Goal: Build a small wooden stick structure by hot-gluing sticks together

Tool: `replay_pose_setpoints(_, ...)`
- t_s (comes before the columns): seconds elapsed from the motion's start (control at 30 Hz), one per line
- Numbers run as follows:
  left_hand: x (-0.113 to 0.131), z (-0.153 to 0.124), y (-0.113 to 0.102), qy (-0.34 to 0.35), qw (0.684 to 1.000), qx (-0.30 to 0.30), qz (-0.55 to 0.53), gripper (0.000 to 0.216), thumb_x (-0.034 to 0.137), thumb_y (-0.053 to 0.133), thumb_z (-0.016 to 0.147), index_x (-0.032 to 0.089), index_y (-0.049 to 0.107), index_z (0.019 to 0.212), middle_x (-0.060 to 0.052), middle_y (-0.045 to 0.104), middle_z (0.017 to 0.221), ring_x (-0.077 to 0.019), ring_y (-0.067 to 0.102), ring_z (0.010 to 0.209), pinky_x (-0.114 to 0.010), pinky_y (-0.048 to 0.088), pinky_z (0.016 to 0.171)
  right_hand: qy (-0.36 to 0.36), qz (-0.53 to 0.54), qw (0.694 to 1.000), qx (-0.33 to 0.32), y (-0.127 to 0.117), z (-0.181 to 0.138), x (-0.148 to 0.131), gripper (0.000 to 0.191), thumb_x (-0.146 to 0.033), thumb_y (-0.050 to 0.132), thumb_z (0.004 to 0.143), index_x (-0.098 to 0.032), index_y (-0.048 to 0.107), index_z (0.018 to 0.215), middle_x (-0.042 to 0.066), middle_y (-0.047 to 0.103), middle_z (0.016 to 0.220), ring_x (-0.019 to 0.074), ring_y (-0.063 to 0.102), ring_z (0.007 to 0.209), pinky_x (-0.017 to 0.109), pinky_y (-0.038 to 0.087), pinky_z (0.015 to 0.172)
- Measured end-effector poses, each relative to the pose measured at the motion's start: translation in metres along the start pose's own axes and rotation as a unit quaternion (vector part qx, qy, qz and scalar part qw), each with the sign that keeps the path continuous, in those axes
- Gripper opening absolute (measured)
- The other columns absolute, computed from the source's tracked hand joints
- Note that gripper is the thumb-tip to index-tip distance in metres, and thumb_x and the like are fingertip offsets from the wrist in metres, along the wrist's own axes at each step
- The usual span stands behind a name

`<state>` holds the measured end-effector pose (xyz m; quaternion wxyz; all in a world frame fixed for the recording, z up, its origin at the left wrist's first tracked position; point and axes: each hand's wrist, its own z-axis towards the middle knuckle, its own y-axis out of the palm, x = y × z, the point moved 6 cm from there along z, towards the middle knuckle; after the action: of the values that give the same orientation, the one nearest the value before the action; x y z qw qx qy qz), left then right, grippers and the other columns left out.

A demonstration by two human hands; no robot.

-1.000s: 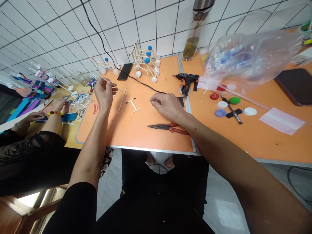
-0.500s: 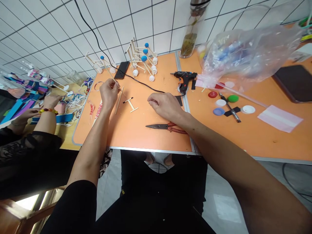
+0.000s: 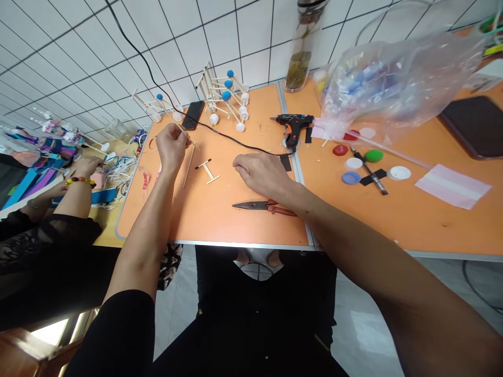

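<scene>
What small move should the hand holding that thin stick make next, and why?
Probably lower the thin stick in the left hand onto the small stick frame on the table. The stick is pinched in the air, the frame lies just to its right, and the right hand rests closed beside it.

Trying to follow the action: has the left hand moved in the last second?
Yes, slightly: the left hand, pinching a thin stick, has edged closer to the black phone.
</scene>
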<state>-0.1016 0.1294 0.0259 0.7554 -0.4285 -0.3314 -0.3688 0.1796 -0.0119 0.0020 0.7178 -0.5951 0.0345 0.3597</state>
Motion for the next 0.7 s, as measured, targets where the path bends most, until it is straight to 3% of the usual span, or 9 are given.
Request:
replay_pose_setpoints(0.17, 0.006, 0.033, 0.017, 0.024, 1.0, 0.012, -0.001, 0.015, 0.022, 0.079, 0.092, 0.021, 0.066, 0.085, -0.002, 0.073, 0.076, -0.0173, 0.076, 0.07, -0.025, 0.06, 0.064, -0.005, -0.012, 1.0, -0.003, 0.004, -0.001, 0.001, 0.032, -0.021, 0.052, 0.114, -0.023, 0.084, 0.12, 0.013, 0.088, 0.115, 0.0306, 0.075, 0.099, 0.039, 0.039, 0.077)
replay_pose_setpoints(0.37, 0.0, 0.065, 0.037, 0.002, 0.999, 0.011, -0.035, 0.02, 0.018, 0.08, 0.095, 0.023, 0.064, 0.084, 0.0, 0.071, 0.074, -0.0168, 0.076, 0.068, -0.024, 0.06, 0.063, -0.001, -0.027, 1.0, -0.008, 0.002, -0.001, -0.002, 0.033, -0.021, 0.051, 0.114, -0.023, 0.084, 0.119, 0.012, 0.087, 0.108, 0.0289, 0.075, 0.092, 0.039, 0.038, 0.073)
replay_pose_setpoints(0.7, -0.002, 0.084, 0.059, -0.028, 0.999, 0.001, -0.021, 0.02, 0.012, 0.074, 0.101, 0.022, 0.065, 0.085, -0.001, 0.073, 0.075, -0.0169, 0.075, 0.069, -0.025, 0.053, 0.06, -0.01, -0.08, 0.996, -0.032, 0.001, -0.001, -0.008, 0.038, -0.015, 0.044, 0.115, -0.018, 0.082, 0.121, 0.013, 0.088, 0.111, 0.0277, 0.077, 0.086, 0.042, 0.026, 0.065)
